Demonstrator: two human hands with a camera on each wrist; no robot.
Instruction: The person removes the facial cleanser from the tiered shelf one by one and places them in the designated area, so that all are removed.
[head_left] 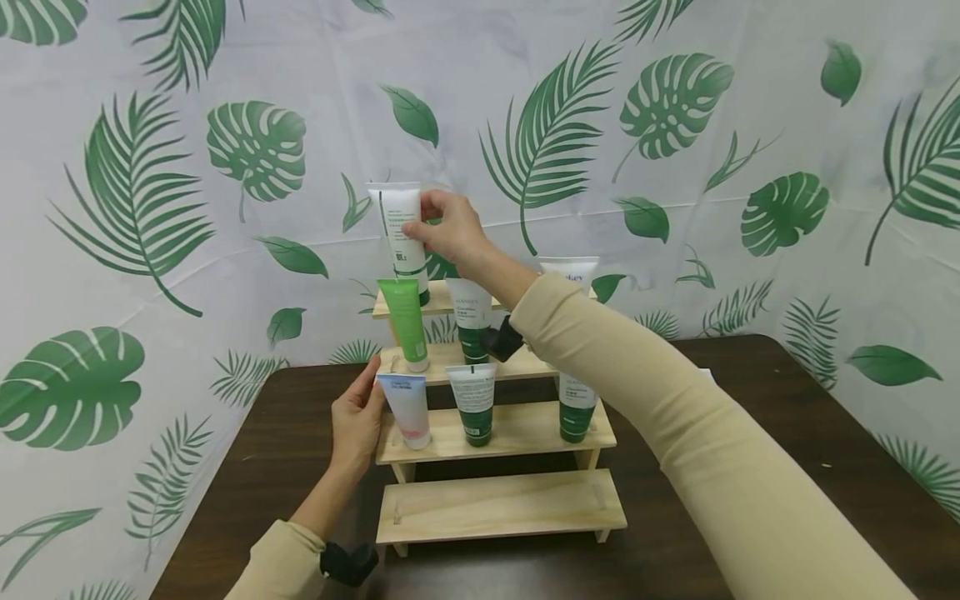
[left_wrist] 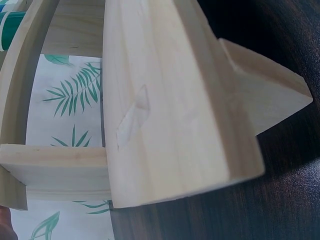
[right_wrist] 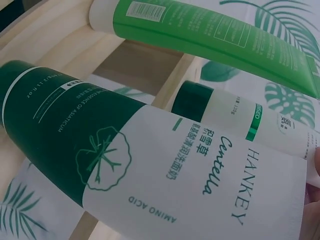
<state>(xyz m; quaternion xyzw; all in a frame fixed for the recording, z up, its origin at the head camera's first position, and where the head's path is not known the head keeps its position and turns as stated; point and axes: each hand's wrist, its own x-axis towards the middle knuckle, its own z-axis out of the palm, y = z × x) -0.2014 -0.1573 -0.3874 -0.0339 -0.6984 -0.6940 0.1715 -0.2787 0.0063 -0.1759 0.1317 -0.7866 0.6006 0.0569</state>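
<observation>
My right hand [head_left: 453, 233] pinches a white tube [head_left: 397, 221] near its upper end. The tube stands upright, its dark green cap down at the left end of the top shelf [head_left: 442, 307]; contact there is partly hidden by a bright green tube [head_left: 406, 321]. In the right wrist view, the held white tube [right_wrist: 235, 117] shows behind a larger white-and-green tube [right_wrist: 165, 170]. My left hand [head_left: 356, 423] touches the left side of the tiered wooden display stand [head_left: 498, 508], fingers fairly straight, beside a pale blue and pink tube [head_left: 407, 412].
A white-and-green tube [head_left: 472, 400] stands mid-shelf on the third tier, with another tube [head_left: 576, 408] to its right. One more tube [head_left: 570, 268] rises behind my right sleeve. The stand sits on a dark table [head_left: 292, 442] before a leaf-print cloth [head_left: 465, 67].
</observation>
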